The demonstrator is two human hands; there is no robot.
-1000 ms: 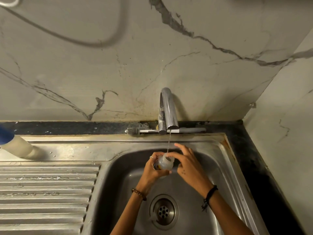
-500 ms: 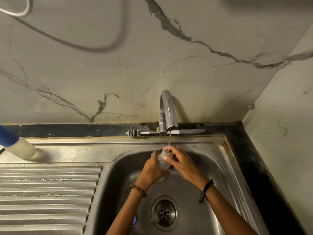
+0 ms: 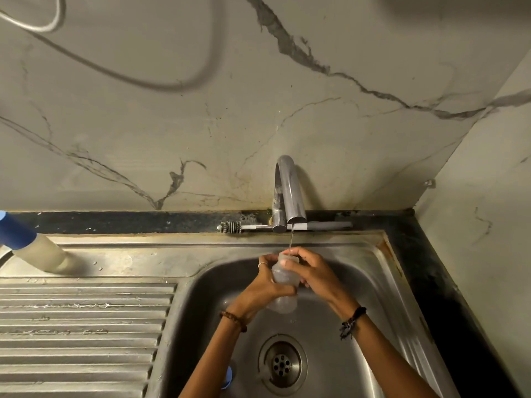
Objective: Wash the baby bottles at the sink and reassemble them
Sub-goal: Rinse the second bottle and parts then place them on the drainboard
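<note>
Your left hand (image 3: 265,280) and right hand (image 3: 311,272) cover much of the bottle (image 3: 283,282), and its base is blurred. The frame's left edge cuts off the blue-capped bottle (image 3: 31,244). Your left forearm half hides a small blue object (image 3: 229,374); you cannot tell what it is.

Two bottles: one clear bottle (image 3: 283,285) over the sink (image 3: 370,268), one blue-capped bottle (image 3: 31,245) on the drainboard. One tap (image 3: 288,191), one brush (image 3: 284,225), one drain (image 3: 283,364).

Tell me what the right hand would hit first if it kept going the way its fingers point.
The right hand points left across the baby bottle it already grips; beyond that, the left hand.
</note>
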